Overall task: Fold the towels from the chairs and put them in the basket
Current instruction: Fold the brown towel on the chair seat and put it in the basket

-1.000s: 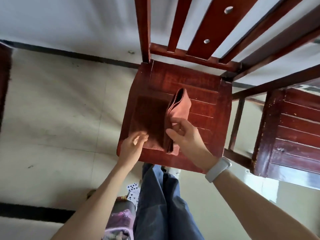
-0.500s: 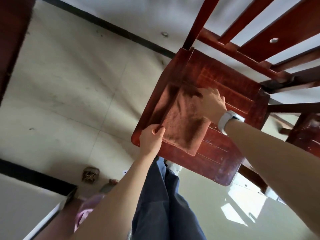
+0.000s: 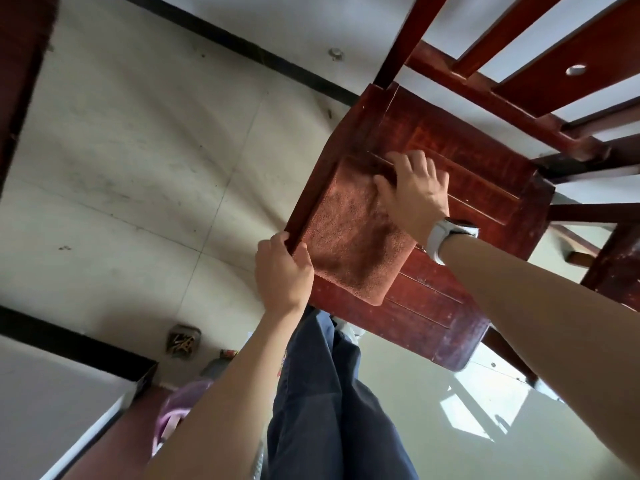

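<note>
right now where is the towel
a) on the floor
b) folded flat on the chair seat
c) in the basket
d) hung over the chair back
b: the towel lies folded flat on the chair seat, with the right hand on its far edge and the left hand at its near corner.

Rust-orange towel (image 3: 349, 237), dark red-brown wooden chair (image 3: 485, 174), white wristband (image 3: 438, 239), dark blue trousers (image 3: 322, 410)

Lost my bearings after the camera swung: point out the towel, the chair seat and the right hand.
towel (image 3: 349, 237): head view, middle of the folded top face.
chair seat (image 3: 485, 174): head view, bare wood.
right hand (image 3: 415, 188): head view, back of the hand.
</note>
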Motion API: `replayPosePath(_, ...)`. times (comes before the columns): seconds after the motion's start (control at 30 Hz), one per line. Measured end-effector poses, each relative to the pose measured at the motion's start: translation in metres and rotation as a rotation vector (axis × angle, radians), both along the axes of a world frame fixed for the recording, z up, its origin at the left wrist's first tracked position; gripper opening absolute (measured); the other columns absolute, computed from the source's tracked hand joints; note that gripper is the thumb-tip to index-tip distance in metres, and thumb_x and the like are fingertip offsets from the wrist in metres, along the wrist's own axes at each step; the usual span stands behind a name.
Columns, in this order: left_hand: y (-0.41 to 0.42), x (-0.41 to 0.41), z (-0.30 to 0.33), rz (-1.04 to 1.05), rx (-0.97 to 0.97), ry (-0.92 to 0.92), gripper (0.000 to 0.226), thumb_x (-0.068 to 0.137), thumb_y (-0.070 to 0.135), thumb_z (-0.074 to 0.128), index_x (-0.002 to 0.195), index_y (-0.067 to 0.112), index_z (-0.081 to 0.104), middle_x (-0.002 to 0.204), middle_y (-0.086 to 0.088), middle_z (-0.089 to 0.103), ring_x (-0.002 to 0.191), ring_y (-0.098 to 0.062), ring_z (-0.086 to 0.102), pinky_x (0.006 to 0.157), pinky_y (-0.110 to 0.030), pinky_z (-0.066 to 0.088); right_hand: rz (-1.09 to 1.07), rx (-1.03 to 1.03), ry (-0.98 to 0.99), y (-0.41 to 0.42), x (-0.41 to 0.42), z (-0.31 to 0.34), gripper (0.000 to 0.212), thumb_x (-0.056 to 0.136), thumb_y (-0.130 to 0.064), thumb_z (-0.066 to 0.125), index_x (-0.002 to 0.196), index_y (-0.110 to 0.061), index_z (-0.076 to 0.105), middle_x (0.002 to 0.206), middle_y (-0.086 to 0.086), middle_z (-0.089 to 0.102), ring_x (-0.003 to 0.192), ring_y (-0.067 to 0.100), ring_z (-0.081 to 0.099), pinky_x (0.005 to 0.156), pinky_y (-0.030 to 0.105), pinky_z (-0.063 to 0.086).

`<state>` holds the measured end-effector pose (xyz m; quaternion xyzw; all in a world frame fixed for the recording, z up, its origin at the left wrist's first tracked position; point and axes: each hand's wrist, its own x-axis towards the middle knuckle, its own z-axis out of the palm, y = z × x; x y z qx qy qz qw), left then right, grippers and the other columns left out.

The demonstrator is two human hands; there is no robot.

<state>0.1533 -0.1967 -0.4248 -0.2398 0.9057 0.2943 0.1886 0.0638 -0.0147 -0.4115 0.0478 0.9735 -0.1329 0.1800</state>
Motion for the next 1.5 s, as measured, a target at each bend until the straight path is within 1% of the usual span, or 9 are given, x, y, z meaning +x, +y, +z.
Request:
replayPosePath(0.13, 0.009, 0.002, 0.007, -0.514, -0.181, 0.259, 0.044, 0.088, 0.021, 0.051, 0.130, 0.009, 0.047, 0.131, -0.015, 0.051, 0.122, -0.032, 0.047, 0.093, -0.044, 0.043, 0.207, 0.072, 0.324, 0.007, 0.047, 0.016, 0.037, 0.082, -0.010, 0.056, 0.119, -0.007, 0.057, 0.113, 0.017, 0.059, 0.098, 0.035, 0.058, 0.094, 0.053, 0.042)
replayPosePath(0.23, 0.010, 0.002, -0.005, -0.871, -0.178, 0.210, 0.051, 0.091, 0.028, 0.047, 0.137, 0.007, 0.039, 0.147, -0.013, 0.036, 0.136, -0.029, 0.032, 0.106, -0.048, 0.033, 0.398, 0.163, 0.200, -0.001, 0.101, 0.007, 0.049, 0.081, -0.018, 0.057, 0.126, -0.002, 0.051, 0.129, 0.020, 0.054, 0.119, 0.035, 0.052, 0.104, 0.053, 0.037)
replayPosePath(0.6, -0.004, -0.009, -0.011, -1.062, -0.277, 0.051, 0.061, 0.090, 0.039, 0.044, 0.141, 0.007, 0.032, 0.151, -0.010, 0.027, 0.140, -0.027, 0.024, 0.106, -0.058, 0.025, 0.474, 0.138, -0.020, -0.001, 0.140, -0.016, 0.055, 0.089, -0.041, 0.042, 0.137, -0.014, 0.040, 0.146, 0.018, 0.035, 0.136, 0.031, 0.032, 0.111, 0.047, 0.027)
replayPosePath(0.73, 0.005, -0.028, 0.003, -1.100, -0.273, 0.266, 0.052, 0.082, 0.017, 0.059, 0.131, 0.007, 0.046, 0.142, -0.014, 0.042, 0.132, -0.030, 0.039, 0.106, -0.052, 0.029, 0.037, -0.134, 0.104, -0.002, 0.154, 0.003, 0.033, 0.086, -0.024, 0.048, 0.111, -0.006, 0.060, 0.115, 0.015, 0.061, 0.106, 0.032, 0.059, 0.089, 0.048, 0.050)
replayPosePath(0.83, 0.025, -0.054, 0.005, -1.247, -0.232, 0.350, 0.058, 0.086, 0.023, 0.051, 0.140, 0.014, 0.034, 0.150, -0.012, 0.029, 0.138, -0.031, 0.027, 0.110, -0.055, 0.023, -0.562, -0.305, -0.252, -0.011, 0.161, 0.007, 0.043, 0.088, -0.042, 0.050, 0.113, -0.007, 0.049, 0.111, 0.010, 0.055, 0.104, 0.029, 0.053, 0.085, 0.040, 0.045)
replayPosePath(0.97, 0.052, -0.084, -0.010, -1.502, -0.322, 0.196, 0.060, 0.093, 0.043, 0.031, 0.147, 0.026, 0.008, 0.157, -0.003, 0.004, 0.144, -0.027, 0.002, 0.111, -0.056, -0.002, -0.783, -0.394, -0.418, -0.030, 0.152, -0.003, 0.054, 0.083, -0.053, 0.051, 0.115, -0.012, 0.040, 0.113, 0.007, 0.059, 0.102, 0.028, 0.057, 0.075, 0.032, 0.039)
replayPosePath(1.13, 0.062, -0.094, -0.015, -1.409, -0.332, 0.138, 0.053, 0.095, 0.039, 0.033, 0.145, 0.026, 0.021, 0.155, -0.005, 0.018, 0.142, -0.030, 0.016, 0.111, -0.057, 0.001, -1.013, -0.583, -0.473, -0.012, 0.141, -0.005, 0.047, 0.080, -0.031, 0.062, 0.116, -0.006, 0.048, 0.115, 0.013, 0.059, 0.102, 0.030, 0.057, 0.079, 0.030, 0.044)
replayPosePath(1.33, 0.066, -0.070, 0.004, -0.998, -0.060, 0.105, 0.046, 0.088, 0.027, 0.056, 0.129, 0.009, 0.044, 0.124, -0.014, 0.055, 0.109, -0.032, 0.056, 0.091, -0.046, 0.044, -1.170, -0.322, 0.145, 0.080, 0.129, 0.006, 0.039, 0.084, -0.016, 0.057, 0.121, -0.009, 0.048, 0.122, 0.014, 0.045, 0.104, 0.030, 0.052, 0.083, 0.028, 0.040)
replayPosePath(1.5, 0.083, -0.066, 0.000, -0.666, 0.099, -0.061, 0.055, 0.090, 0.035, 0.054, 0.134, 0.004, 0.041, 0.133, -0.016, 0.049, 0.123, -0.029, 0.046, 0.101, -0.035, 0.037, -1.282, -0.447, -0.088, 0.080, 0.140, -0.006, 0.042, 0.088, -0.028, 0.056, 0.123, -0.007, 0.047, 0.125, 0.013, 0.049, 0.108, 0.029, 0.053, 0.085, 0.027, 0.037)
